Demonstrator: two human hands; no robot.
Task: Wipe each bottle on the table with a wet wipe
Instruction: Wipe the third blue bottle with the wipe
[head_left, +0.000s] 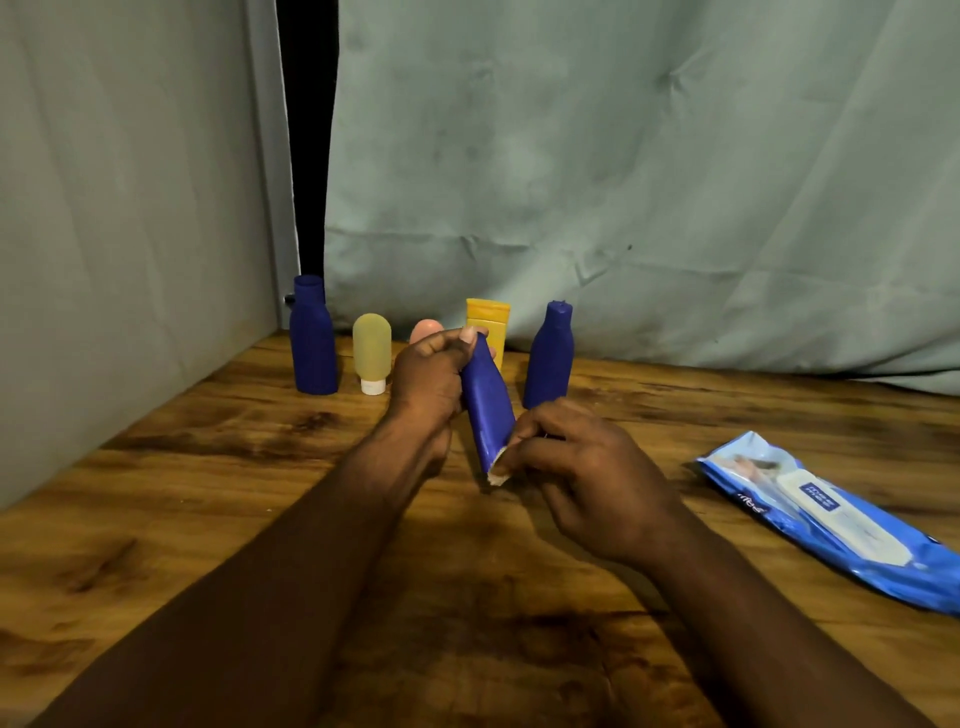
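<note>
At back-left of table (156, 467), tall bottle (313, 338) is standing upright by the wall, w/ tube (372, 353) standing cap-down just beside it. Pink bottle (426, 330) is showing only in part behind L hand (426, 384).

Centre: L hand is curling fingers and thumb round the top end of held bottle (485, 405), keeping it tilted above the table, base toward the person. R hand (587, 478) is pinching wipe (497, 470) against the base end. Only a small white scrap is showing; the rest is lying hidden under the fingers. Yellow bottle (488, 317) is standing behind, and rt bottle (549, 358) is standing just beyond R hand. Pack (831, 519) is lying flat at far right, well apart.

Risks, as judged:
- L hand is working close to pink and yellow bottles, so a wide elbow swing is likely tipping them.
- A damp surface is probably making the held bottle slick, and a top-end hold alone is inviting a slip.
- Rt bottle is sitting near R knuckles, so a long stroke may be knocking it.
- Pack flap state: cannot tell. If open, wipes are drying out.

Materials:
- Blue bottles: matte, shouldered, narrow-necked.
- Tube: translucent yellowish, round-ended, white cap.
- Yellow bottle: squarish, opaque.
- Pack: glossy blue film, white flap.
- Table: wood-grain, dark patches.
</note>
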